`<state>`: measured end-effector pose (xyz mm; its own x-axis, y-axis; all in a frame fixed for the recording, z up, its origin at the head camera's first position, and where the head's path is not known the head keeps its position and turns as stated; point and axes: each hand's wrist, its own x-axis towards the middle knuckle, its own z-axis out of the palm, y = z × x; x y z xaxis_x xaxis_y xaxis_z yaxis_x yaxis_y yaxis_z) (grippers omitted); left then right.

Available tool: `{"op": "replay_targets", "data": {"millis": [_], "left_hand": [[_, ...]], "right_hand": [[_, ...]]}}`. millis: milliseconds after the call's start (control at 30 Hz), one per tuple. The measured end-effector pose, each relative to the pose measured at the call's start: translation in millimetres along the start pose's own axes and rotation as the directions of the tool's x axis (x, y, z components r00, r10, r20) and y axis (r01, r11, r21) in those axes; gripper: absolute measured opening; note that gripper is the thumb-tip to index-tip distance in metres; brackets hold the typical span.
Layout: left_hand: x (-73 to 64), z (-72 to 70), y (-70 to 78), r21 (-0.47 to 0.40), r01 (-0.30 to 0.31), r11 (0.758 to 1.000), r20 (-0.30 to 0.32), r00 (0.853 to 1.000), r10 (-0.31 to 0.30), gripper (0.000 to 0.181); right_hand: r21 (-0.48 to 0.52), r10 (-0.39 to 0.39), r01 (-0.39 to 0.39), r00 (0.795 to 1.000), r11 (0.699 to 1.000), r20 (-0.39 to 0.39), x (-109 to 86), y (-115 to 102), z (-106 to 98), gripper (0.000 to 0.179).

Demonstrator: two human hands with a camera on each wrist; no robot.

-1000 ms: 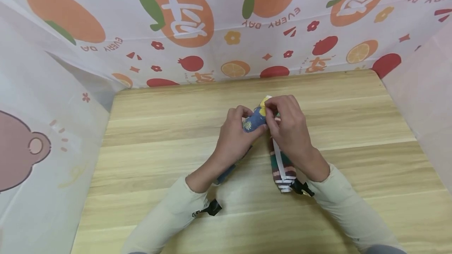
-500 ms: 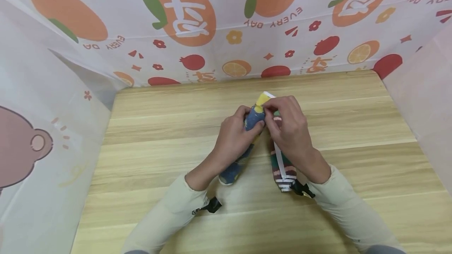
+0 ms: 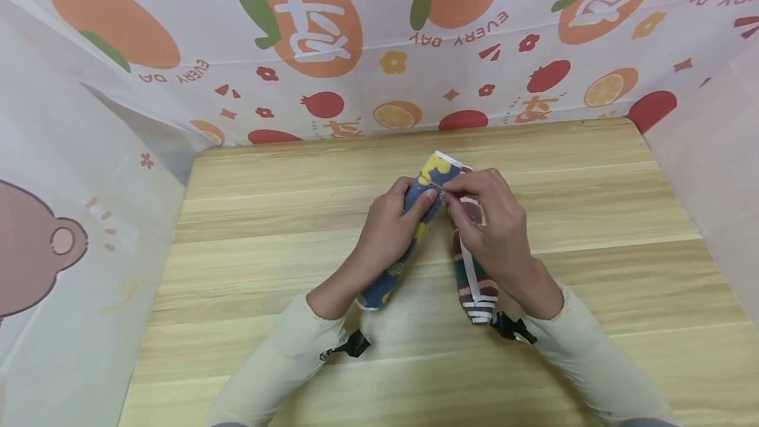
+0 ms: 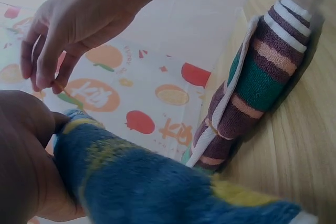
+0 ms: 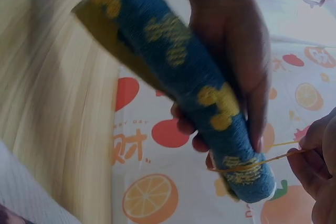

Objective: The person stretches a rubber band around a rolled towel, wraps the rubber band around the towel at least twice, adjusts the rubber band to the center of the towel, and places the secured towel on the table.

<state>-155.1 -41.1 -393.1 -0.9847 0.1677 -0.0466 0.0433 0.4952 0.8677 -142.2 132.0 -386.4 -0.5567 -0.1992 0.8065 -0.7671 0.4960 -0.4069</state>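
My left hand [image 3: 388,226] grips a rolled blue towel [image 5: 184,66] with yellow patches, its thumb lying along the roll near the far end. A thin yellow-orange rubber band [image 5: 262,162] crosses the towel close to that end. Thumb and fingertips of my right hand [image 3: 495,229] pinch the band and pull it out taut to the side. Below the right hand, a second rolled towel [image 4: 257,87], striped purple, green, pink and white, lies on the table. Around its middle sits another rubber band [image 4: 214,127]. In the head view, the right hand covers part of this striped roll.
The wood-grain table [image 3: 255,236] runs back to a white fruit-print cloth [image 3: 385,12] hanging behind it. Pale cloth [image 3: 53,117] also hangs at the left side. Black straps [image 3: 354,344] hang from both wrists above the tabletop.
More of the blue towel's far end shows past my left fingers. Its near end has swung slightly left. My right hand has moved a little right and closer, still pinching the band.
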Motion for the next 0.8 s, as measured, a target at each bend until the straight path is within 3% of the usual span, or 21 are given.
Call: {"op": "replay_targets", "data": {"millis": [300,400,500,667,800], "left_hand": [[1.3,-5.4,0.1,-0.098,0.049,0.994,0.048,0.998,-0.045,0.046],[1.1,-8.8,-0.3,-0.127,0.048,0.991,0.07,0.997,-0.04,0.044],[0.7,-12.3,0.7,-0.126,0.056,0.99,0.088,0.995,-0.045,0.043],[-0.5,-18.1,2.1,-0.078,0.083,0.994,0.113,0.991,-0.073,0.043],[-0.6,-19.0,0.7,-0.047,0.058,0.997,0.109,0.993,-0.052,0.041]], "right_hand": [[0.076,0.039,-0.039,0.999,0.996,0.005,-2.2,2.1,-6.5,0.022],[0.079,0.03,-0.034,0.999,0.996,0.043,-2.9,5.6,-8.1,0.025],[0.037,-0.018,0.014,0.994,0.999,0.11,-2.3,12.1,-10.7,0.025],[-0.112,-0.113,0.141,0.967,0.984,0.227,1.7,20.2,-16.9,0.031],[-0.111,-0.161,0.192,0.957,0.975,0.241,2.4,15.7,-19.6,0.032]]}}
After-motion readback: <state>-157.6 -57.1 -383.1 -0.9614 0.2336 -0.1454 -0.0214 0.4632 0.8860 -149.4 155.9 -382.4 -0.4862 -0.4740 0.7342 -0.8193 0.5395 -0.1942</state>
